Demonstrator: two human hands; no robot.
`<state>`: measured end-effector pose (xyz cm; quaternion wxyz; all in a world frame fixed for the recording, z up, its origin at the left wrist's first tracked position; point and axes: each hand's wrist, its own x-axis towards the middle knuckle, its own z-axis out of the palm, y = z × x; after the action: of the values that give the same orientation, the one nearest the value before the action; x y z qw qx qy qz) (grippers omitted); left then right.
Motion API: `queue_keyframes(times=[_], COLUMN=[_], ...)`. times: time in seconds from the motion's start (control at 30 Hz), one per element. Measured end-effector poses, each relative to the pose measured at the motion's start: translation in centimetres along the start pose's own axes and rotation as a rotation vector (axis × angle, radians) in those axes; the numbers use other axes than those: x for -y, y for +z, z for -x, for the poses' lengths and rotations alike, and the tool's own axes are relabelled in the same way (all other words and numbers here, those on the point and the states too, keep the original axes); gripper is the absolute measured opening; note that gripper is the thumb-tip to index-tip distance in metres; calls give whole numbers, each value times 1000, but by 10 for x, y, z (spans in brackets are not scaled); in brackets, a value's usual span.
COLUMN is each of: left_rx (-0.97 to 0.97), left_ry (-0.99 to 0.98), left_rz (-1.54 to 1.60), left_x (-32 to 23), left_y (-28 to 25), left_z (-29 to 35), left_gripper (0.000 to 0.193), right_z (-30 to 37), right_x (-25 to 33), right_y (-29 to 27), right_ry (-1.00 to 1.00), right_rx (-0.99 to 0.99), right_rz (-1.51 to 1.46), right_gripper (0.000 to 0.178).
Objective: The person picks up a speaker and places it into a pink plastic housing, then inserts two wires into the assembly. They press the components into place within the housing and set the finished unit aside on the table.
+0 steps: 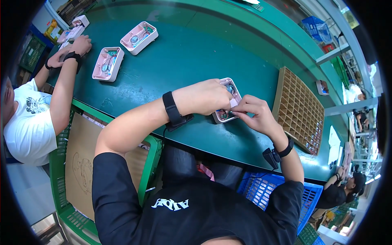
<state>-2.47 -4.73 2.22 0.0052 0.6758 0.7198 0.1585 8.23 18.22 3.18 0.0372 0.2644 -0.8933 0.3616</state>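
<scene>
In front of me on the green table lies an open pale pink-and-white plastic housing point(233, 90), with a round part and small electronic parts inside. My left hand point(208, 97) reaches over its left wall, fingers curled into it; what they grip is hidden under the hand. At the near right corner of the housing, my right hand point(256, 113) pinches thumb and forefinger together on a tiny part too small to name. Both fingertips meet low inside the housing, close to a green circuit board point(224, 115).
Two similar open housings point(108, 64) point(139, 37) lie to the left. A cardboard divider tray point(300, 108) with many cells stands at the right. Below the table edge are a green crate point(152, 163) and a blue basket point(261, 192). A co-worker's hands point(71, 53) work at far left.
</scene>
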Motion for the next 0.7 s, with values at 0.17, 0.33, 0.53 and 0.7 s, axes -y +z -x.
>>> queue_keyframes(times=[0.17,0.33,0.53,0.7], left_rx=[57,119,190,196], left_ry=[18,-62,-165,-138], left_rz=[48,103,167,268], left_x=[5,2,-1,5], left_y=[1,-8,-20,-19], left_z=[1,-1,2,7], left_gripper=[6,9,12,12], right_z=[-30,-50,-59,-58], right_x=[5,-1,-4,-9], right_y=[-7,-7,-7,0], right_ry=[-74,-223,-293,-284], right_rx=[211,382,455,517], right_rz=[123,223,254,257], right_gripper=[16,13,14,18])
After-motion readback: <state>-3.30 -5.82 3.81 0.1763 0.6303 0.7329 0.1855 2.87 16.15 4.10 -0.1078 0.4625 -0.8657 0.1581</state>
